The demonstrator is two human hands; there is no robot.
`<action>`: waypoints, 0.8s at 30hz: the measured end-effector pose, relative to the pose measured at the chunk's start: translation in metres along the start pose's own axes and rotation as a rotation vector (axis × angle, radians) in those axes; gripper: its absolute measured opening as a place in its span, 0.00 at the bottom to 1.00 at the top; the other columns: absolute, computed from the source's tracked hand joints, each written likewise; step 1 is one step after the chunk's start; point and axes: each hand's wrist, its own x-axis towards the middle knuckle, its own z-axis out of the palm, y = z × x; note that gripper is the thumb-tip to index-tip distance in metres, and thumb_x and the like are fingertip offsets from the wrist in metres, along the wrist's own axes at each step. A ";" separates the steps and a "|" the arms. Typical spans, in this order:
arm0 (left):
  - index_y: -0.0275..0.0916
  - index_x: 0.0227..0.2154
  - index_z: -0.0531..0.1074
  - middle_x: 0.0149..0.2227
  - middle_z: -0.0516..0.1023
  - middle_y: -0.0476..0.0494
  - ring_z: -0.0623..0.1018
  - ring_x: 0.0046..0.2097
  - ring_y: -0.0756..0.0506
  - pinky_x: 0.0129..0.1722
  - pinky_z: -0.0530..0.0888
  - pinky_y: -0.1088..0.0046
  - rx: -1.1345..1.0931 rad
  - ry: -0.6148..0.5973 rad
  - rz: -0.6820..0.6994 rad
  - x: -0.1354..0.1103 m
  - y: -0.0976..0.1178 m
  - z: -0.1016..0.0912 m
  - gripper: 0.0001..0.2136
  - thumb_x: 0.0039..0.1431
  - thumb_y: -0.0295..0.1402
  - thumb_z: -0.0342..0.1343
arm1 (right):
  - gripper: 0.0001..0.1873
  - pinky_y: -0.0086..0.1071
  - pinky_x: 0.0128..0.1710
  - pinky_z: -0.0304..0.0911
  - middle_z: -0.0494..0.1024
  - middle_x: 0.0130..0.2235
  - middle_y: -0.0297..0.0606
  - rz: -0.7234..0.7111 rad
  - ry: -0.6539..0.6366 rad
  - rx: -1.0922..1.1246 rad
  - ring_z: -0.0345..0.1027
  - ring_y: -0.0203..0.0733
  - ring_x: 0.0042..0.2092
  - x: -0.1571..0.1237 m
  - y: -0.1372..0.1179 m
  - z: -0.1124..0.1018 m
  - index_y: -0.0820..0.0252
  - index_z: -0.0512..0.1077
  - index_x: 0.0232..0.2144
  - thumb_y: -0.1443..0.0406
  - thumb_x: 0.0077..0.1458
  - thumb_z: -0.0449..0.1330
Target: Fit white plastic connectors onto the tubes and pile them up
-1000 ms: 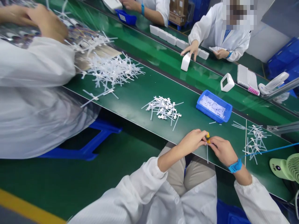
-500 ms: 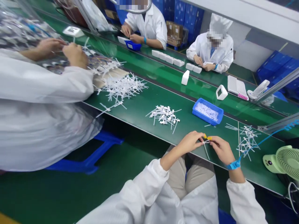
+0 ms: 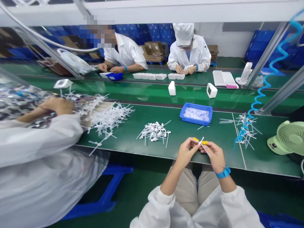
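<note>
Over the front edge of the green bench, my left hand [image 3: 186, 152] and my right hand [image 3: 215, 155] meet with pinched fingers. Between them they hold a small white piece with thin white strips [image 3: 201, 143] sticking out of it; one strip slants down across my right fingers. Yellow finger covers sit on a fingertip of each hand. My right wrist wears a blue strap [image 3: 223, 173] tied to a coiled cord. Beyond my hands stands a blue tray [image 3: 196, 121] full of small white parts. A pile of similar stripped pieces [image 3: 155, 131] lies to the left.
More white strips [image 3: 247, 129] lie at the right under the blue coiled cord [image 3: 257, 95], beside a green fan [image 3: 291, 137]. A large heap of strips [image 3: 110, 117] lies near a co-worker's sleeve [image 3: 47, 136]. White housings [image 3: 172, 88] stand on the belt; two people sit opposite.
The head view has turned and levelled. My fingers have come closer around the white piece, and its long strip now slants right instead of hanging below. The left co-worker's hands have moved.
</note>
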 end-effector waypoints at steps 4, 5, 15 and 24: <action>0.37 0.40 0.76 0.39 0.81 0.43 0.82 0.42 0.44 0.46 0.79 0.68 0.074 -0.005 0.018 -0.002 0.002 -0.002 0.17 0.63 0.47 0.69 | 0.18 0.43 0.47 0.82 0.87 0.43 0.41 0.012 -0.008 0.026 0.83 0.47 0.41 -0.002 0.004 0.002 0.56 0.84 0.43 0.52 0.57 0.73; 0.37 0.39 0.76 0.40 0.81 0.43 0.82 0.43 0.43 0.47 0.79 0.68 0.079 -0.010 0.031 -0.002 0.003 -0.002 0.17 0.63 0.47 0.69 | 0.17 0.44 0.48 0.82 0.87 0.43 0.41 0.015 -0.005 0.034 0.83 0.48 0.42 -0.002 0.004 0.003 0.56 0.84 0.43 0.52 0.57 0.73; 0.38 0.40 0.79 0.43 0.82 0.39 0.82 0.45 0.43 0.47 0.79 0.67 0.248 -0.009 0.237 -0.010 0.005 0.000 0.10 0.71 0.41 0.64 | 0.17 0.42 0.47 0.81 0.87 0.41 0.41 0.036 0.037 -0.003 0.83 0.48 0.41 -0.008 0.003 0.003 0.56 0.83 0.41 0.51 0.59 0.73; 0.41 0.38 0.82 0.40 0.85 0.41 0.84 0.43 0.43 0.46 0.81 0.67 0.336 0.020 0.379 -0.012 0.012 0.000 0.06 0.72 0.35 0.64 | 0.08 0.40 0.46 0.79 0.86 0.38 0.39 -0.068 0.027 -0.135 0.82 0.48 0.41 -0.010 -0.007 -0.001 0.54 0.82 0.33 0.57 0.62 0.70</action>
